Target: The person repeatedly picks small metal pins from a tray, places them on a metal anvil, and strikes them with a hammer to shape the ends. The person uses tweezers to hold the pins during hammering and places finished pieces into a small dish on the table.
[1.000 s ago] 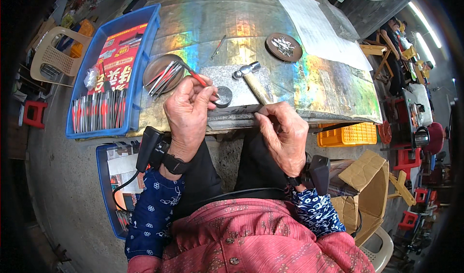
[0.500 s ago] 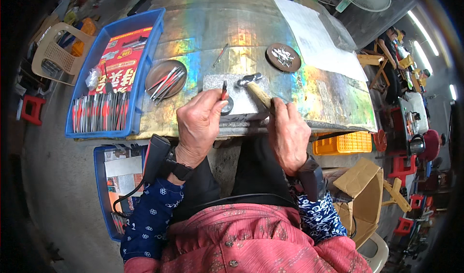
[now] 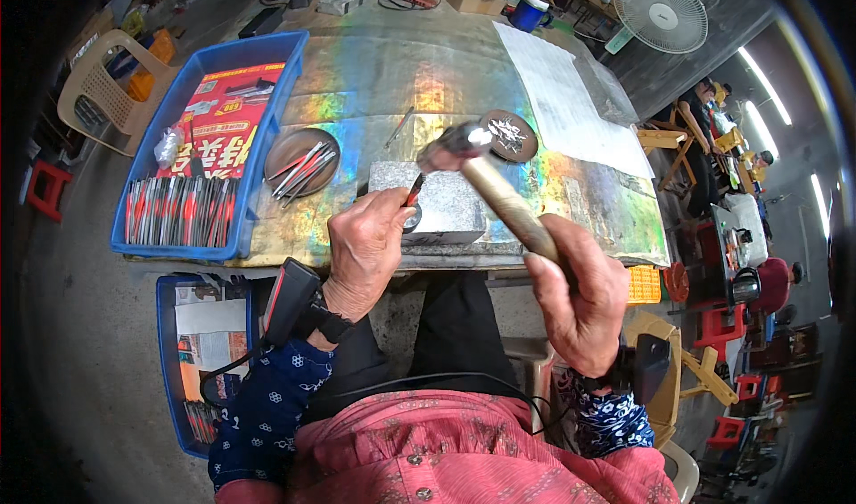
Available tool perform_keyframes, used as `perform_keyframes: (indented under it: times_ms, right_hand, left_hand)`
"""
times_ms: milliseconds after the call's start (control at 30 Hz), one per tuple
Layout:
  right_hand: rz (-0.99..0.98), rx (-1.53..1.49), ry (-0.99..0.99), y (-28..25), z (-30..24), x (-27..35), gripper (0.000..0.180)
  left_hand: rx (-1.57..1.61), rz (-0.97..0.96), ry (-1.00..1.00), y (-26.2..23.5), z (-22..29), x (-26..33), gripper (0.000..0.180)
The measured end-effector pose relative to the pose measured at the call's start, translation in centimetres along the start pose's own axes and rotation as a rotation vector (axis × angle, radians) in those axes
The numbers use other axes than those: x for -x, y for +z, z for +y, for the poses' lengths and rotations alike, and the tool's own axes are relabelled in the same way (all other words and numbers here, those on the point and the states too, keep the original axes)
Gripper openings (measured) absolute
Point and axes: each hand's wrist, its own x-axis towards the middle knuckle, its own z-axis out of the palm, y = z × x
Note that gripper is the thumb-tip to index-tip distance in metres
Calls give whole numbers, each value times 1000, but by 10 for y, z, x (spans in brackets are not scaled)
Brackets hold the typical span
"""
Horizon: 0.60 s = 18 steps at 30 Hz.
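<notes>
Wooden hammer (image 3: 499,192) raised, stone block (image 3: 443,205) at table edge

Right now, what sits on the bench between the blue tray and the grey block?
In the head view, a round brown dish of thin metal rods lies between the blue tray and the grey block.

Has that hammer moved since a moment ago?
Yes. The hammer in the right hand has risen: its head was down on the grey block, and now it is lifted above it.

A blue tray (image 3: 267,85) holds a red packet (image 3: 234,116) beside the rainbow-sheened (iridescent) grey table (image 3: 374,76).
</notes>
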Motion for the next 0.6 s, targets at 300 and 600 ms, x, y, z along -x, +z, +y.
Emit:
perform_keyframes:
  times_ms: [300, 600]
  right_hand:
    - [263, -116, -136, -12, -12, 0, 32]
    - [-60, -37, 91, -8, -5, -6, 26]
  left_hand:
    - [44, -3, -31, 0, 1, -1, 14]
    - [9, 6, -12, 0, 1, 0, 15]
